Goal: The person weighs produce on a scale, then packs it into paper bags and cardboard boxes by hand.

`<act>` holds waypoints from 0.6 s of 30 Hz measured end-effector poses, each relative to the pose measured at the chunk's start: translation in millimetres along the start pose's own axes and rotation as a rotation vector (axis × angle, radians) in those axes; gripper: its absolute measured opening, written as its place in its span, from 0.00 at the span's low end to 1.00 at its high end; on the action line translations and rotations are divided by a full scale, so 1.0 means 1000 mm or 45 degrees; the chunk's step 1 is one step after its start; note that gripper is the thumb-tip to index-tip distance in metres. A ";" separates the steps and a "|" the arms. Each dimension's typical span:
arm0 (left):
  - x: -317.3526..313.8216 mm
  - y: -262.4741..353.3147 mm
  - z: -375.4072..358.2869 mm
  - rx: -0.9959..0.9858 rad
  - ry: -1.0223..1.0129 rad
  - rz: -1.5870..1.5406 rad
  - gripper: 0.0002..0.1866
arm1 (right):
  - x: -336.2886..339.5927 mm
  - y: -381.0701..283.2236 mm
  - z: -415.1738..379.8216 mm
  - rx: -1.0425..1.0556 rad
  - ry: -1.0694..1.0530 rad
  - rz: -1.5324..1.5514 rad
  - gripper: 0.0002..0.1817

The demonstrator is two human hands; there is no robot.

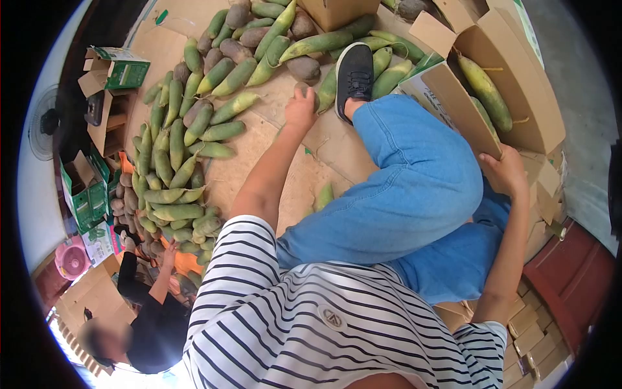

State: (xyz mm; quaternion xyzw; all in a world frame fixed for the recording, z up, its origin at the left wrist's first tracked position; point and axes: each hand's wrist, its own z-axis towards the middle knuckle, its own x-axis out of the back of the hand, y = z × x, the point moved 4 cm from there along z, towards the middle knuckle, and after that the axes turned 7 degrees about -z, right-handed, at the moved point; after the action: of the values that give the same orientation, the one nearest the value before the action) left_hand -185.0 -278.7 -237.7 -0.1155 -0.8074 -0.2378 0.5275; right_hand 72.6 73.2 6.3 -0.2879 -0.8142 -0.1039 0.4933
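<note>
My left hand reaches down to the floor left of my shoe. Its fingers curl over something small and brownish that I cannot make out, close beside a green radish. My right hand grips the near corner of an open cardboard box, with part of its fingers hidden. Inside that box lies a large green radish. Many green radishes and brown tubers are heaped on the cardboard-covered floor.
Another person works at the heap's lower left. Around the left edge are green-and-white boxes, a pink fan and a white fan. A closed box stands at the top. Stacked cartons lie lower right.
</note>
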 end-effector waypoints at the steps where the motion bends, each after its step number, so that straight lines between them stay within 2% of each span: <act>1: 0.003 -0.008 -0.002 0.074 0.081 -0.174 0.36 | -0.002 0.001 0.000 -0.009 -0.010 0.018 0.15; 3: 0.006 -0.028 -0.008 0.226 0.245 -0.525 0.36 | -0.001 0.001 0.001 -0.023 -0.028 0.050 0.15; 6: -0.024 -0.079 -0.017 0.505 0.309 -1.015 0.36 | 0.000 -0.003 -0.001 -0.052 -0.020 0.095 0.15; 9: -0.054 -0.128 -0.021 0.712 0.302 -1.256 0.37 | -0.001 0.001 0.000 -0.026 0.008 0.012 0.15; 12: -0.108 -0.188 -0.020 0.774 0.065 -1.199 0.40 | -0.001 -0.002 -0.001 -0.004 0.025 0.070 0.15; 15: -0.078 -0.151 -0.056 0.700 0.130 -1.054 0.43 | -0.004 0.003 0.002 -0.021 0.006 0.087 0.16; 18: -0.074 -0.137 -0.062 0.712 0.102 -1.007 0.43 | -0.005 0.005 0.004 0.004 0.004 0.043 0.16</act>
State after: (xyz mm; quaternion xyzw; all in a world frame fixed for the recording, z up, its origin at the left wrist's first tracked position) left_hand -165.2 -423.5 -319.9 0.3557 -0.8015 -0.1981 0.4381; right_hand 74.6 77.5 -0.4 -0.3005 -0.8087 -0.0947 0.4967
